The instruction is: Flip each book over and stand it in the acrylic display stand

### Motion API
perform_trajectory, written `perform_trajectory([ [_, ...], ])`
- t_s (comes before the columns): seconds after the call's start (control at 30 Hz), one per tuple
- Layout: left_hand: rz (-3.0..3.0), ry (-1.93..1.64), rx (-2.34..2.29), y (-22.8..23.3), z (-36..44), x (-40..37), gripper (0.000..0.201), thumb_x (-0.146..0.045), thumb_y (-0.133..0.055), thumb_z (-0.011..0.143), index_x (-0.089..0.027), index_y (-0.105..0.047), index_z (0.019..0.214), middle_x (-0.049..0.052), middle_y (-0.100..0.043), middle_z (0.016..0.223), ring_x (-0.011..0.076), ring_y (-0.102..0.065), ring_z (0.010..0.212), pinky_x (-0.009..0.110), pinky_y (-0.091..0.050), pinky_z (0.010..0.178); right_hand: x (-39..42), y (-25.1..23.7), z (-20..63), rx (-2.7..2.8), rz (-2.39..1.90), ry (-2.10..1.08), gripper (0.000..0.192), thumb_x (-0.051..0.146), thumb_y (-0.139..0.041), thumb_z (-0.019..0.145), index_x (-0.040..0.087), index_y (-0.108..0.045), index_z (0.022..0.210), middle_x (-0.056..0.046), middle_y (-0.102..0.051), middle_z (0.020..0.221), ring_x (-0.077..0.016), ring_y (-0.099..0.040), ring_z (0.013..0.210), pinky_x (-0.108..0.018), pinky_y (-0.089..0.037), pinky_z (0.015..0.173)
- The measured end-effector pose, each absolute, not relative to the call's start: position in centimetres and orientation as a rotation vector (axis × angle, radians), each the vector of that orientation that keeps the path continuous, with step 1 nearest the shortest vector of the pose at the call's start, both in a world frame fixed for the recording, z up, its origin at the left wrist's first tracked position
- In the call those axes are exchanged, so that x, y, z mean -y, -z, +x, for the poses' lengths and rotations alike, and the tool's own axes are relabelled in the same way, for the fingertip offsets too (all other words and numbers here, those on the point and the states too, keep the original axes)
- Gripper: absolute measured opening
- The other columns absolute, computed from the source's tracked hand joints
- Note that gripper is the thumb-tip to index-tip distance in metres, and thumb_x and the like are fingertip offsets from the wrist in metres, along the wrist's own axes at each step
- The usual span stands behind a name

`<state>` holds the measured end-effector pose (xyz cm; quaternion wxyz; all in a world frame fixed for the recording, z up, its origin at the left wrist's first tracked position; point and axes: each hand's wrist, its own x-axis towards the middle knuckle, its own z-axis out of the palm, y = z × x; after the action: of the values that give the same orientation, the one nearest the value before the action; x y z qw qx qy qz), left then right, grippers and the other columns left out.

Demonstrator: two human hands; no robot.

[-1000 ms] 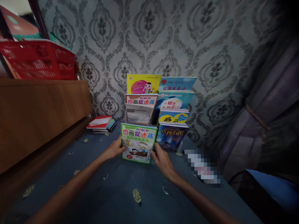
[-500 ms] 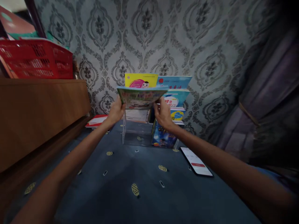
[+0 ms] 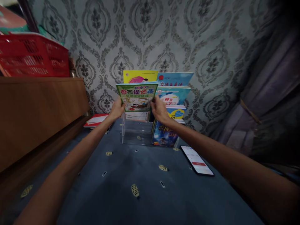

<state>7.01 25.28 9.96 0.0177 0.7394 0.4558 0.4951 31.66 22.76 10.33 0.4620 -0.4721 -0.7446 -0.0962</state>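
Observation:
I hold a green picture book (image 3: 137, 97) upright with both hands, above the clear stepped display rack (image 3: 134, 133). My left hand (image 3: 117, 109) grips its lower left edge and my right hand (image 3: 158, 109) its lower right edge. The book covers part of the yellow book (image 3: 140, 76) at the rack's top left. On the rack's right side stand several blue books (image 3: 173, 93), the lowest a dark blue one (image 3: 165, 135). The rack's lower left tier is bare.
A phone (image 3: 197, 160) with its screen lit lies on the blue cloth to the right. A small stack of books (image 3: 96, 120) lies at the back left. A wooden cabinet (image 3: 39, 109) with a red basket (image 3: 32, 56) stands left. A curtain (image 3: 264, 103) hangs right.
Both hands lifted the green book from the lowest front tier up to the upper tiers, tilted it flat on the way, and now hold it upright again.

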Motion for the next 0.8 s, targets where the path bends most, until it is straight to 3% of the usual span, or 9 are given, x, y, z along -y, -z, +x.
perform_trajectory([
  [0.27, 2.323, -1.315, -1.673, -8.9, 7.0, -25.4, 0.038, -0.018, -0.049, 0.091, -0.018, -0.050, 0.129, 0.012, -0.071, 0.110, 0.0318, -0.064, 0.111, 0.045, -0.047, 0.100, -23.2, -10.1, 31.4, 1.874, -1.437, 0.211, 0.017, 0.019, -0.041, 0.093, 0.019, -0.052, 0.106, -0.017, -0.071, 0.101, -0.0305, -0.063, 0.092, -0.039, -0.045, 0.080],
  [0.57, 2.351, -1.230, -1.782, -8.6, 7.8, -25.9, 0.035, -0.018, -0.050, 0.093, -0.016, -0.051, 0.127, 0.015, -0.068, 0.119, 0.0327, -0.062, 0.118, 0.043, -0.046, 0.102, -23.7, -11.6, 31.3, 1.843, -1.561, 0.268, 0.027, 0.014, -0.046, 0.088, 0.016, -0.064, 0.109, -0.015, -0.075, 0.101, -0.0307, -0.067, 0.094, -0.037, -0.048, 0.080],
  [0.8, 2.306, -1.123, -1.919, -8.4, 7.3, -25.8, 0.026, -0.024, -0.046, 0.097, -0.015, -0.052, 0.121, 0.015, -0.071, 0.108, 0.0313, -0.066, 0.108, 0.041, -0.049, 0.095, -23.6, -12.1, 31.4, 1.853, -1.532, 0.249, 0.031, 0.013, -0.044, 0.089, 0.014, -0.067, 0.110, -0.017, -0.075, 0.105, -0.0314, -0.067, 0.099, -0.039, -0.049, 0.086],
])
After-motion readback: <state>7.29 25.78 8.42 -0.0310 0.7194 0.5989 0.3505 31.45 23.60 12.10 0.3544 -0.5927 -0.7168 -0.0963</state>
